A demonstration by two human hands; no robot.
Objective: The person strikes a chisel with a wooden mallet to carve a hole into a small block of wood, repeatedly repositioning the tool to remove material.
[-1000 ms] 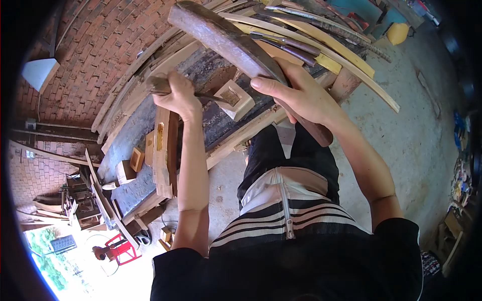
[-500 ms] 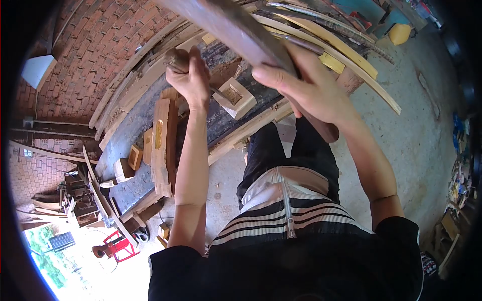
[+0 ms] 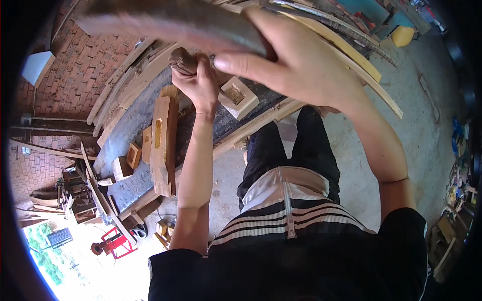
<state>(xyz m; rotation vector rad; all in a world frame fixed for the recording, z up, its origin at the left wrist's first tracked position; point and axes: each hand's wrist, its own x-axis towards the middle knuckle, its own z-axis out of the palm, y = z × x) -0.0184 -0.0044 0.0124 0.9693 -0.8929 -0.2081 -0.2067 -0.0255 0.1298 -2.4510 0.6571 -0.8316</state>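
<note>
My left hand (image 3: 202,90) is wrapped round the wooden handle of a chisel (image 3: 181,61). The chisel slants down to the right, its blade reaching a small pale wooden block (image 3: 247,106) with a squarish hollow. Wood chips lie inside that hollow; the blade's tip is hard to make out. A long, heavy wooden mallet (image 3: 165,25), blurred by motion, is gripped in my right hand (image 3: 309,65). Its head end hangs above and left of the chisel handle, apart from it as far as I can see.
On the dark workbench (image 3: 131,188), left of my left arm, lies a timber with a cut slot (image 3: 161,165). Beside it are small hollowed blocks (image 3: 133,155). Long curved boards (image 3: 374,93) lie along the far side. A red stool (image 3: 114,245) stands at lower left.
My right hand has swung the mallet up and leftward, so it lies nearly crosswise over the bench. My left hand with the chisel has shifted slightly right.
</note>
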